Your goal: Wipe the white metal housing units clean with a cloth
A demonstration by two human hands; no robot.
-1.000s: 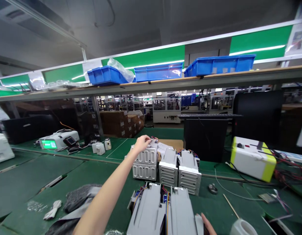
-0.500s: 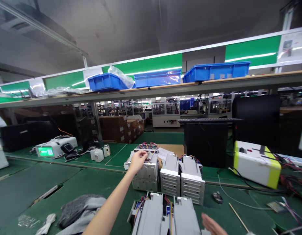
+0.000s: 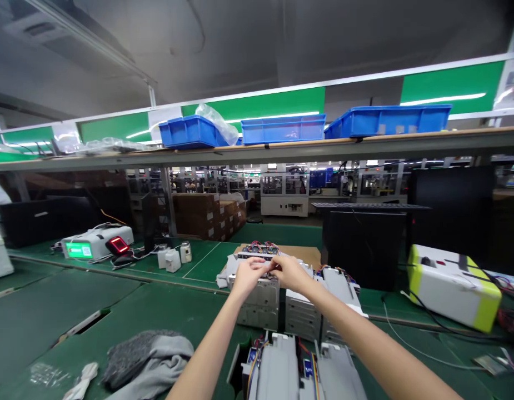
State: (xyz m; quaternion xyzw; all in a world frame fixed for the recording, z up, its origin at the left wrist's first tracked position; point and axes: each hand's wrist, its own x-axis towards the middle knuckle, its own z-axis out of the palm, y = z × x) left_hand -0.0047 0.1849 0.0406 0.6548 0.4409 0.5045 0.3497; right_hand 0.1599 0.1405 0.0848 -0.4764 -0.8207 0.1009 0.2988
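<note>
A: Where's the chassis [image 3: 259, 308]?

B: Stacked on the bench [image 3: 190, 316], a wired board [image 3: 257, 251] on top.

A: Fingers [image 3: 263, 264]?

B: Left hand [image 3: 246, 276] and right hand [image 3: 289, 272] pinch inward at the board's front edge, almost meeting; their grip itself is hidden.

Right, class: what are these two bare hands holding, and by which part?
The left hand and right hand meet over the top of a white slotted metal housing; their fingers hide what they pinch, so it cannot be told.
</note>
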